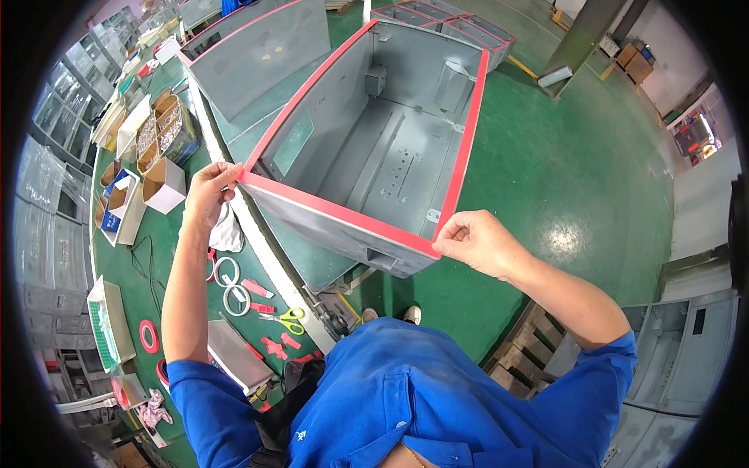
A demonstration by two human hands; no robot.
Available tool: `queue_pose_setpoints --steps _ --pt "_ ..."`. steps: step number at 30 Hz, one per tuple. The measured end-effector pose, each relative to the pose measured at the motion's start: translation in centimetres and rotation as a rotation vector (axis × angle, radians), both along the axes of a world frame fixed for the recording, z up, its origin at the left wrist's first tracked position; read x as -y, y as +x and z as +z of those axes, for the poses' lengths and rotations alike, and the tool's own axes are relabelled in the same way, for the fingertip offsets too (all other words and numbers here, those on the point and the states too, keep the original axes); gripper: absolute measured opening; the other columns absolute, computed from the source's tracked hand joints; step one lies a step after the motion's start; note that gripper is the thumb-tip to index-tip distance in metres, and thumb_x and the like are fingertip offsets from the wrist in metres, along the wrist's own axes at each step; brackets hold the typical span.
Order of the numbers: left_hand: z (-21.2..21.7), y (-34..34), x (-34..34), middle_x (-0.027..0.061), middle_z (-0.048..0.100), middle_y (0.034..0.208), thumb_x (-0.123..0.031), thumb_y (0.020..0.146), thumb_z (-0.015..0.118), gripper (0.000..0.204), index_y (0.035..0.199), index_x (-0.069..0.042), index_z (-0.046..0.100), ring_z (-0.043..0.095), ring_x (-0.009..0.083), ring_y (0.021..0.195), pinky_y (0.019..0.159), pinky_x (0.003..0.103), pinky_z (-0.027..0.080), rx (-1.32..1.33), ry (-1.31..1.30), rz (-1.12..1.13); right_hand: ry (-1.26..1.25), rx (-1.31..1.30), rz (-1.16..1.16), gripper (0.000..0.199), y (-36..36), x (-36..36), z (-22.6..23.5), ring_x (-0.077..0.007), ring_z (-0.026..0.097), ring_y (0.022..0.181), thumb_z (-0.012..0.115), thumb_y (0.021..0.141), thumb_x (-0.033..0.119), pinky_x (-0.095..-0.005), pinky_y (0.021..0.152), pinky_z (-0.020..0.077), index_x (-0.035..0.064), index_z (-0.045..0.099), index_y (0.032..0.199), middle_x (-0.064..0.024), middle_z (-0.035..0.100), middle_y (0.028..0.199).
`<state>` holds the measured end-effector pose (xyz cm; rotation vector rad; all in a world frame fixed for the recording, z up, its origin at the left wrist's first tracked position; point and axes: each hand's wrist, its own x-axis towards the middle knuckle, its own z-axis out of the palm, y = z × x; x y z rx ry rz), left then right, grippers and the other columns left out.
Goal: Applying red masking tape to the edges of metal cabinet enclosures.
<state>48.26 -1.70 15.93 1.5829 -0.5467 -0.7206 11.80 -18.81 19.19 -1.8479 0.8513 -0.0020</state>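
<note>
A grey open-topped metal box (406, 168) stands in front of me, its rim lined with red tape. Along the near rim runs a strip of red tape (335, 209). My left hand (212, 191) pinches its left end at the near left corner. At the near right corner my right hand (480, 243) has thumb and forefinger closed on the other end. Whether the strip is pressed down along its whole length I cannot tell. Inside the box show brackets and a floor with holes.
On the green bench to my left lie scissors (292, 318), white tape rolls (236, 299), a red tape roll (148, 336), red tape scraps and bins of small parts (168, 132). Another grey box (261, 58) stands behind. A wooden pallet (527, 347) is at right, a pillar (581, 47) farther off.
</note>
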Motion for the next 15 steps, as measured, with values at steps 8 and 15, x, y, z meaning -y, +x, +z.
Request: queue_pose_setpoints --steps 8,15 --pt "-0.07 0.13 0.02 -0.0015 0.048 0.058 -0.016 0.074 0.068 0.017 0.071 -0.004 0.056 0.039 0.0041 0.048 0.043 0.017 0.028 -0.001 -0.003 0.003 -0.007 0.006 0.001 0.016 -0.09 0.05 -0.1 -0.0107 0.056 0.061 0.063 0.074 0.015 -0.0251 0.057 0.0449 -0.0001 0.059 0.072 -0.0065 0.06 0.066" --pt "-0.16 0.28 0.03 -0.0013 0.048 0.058 -0.014 0.074 0.067 0.016 0.07 -0.004 0.055 0.039 0.0042 0.048 0.042 0.017 0.027 0.001 -0.001 0.004 -0.008 0.002 -0.008 0.015 -0.08 -0.01 -0.08 -0.011 0.056 0.061 0.063 0.074 0.015 -0.0254 0.057 0.0452 -0.0001 0.059 0.072 -0.0063 0.06 0.066"
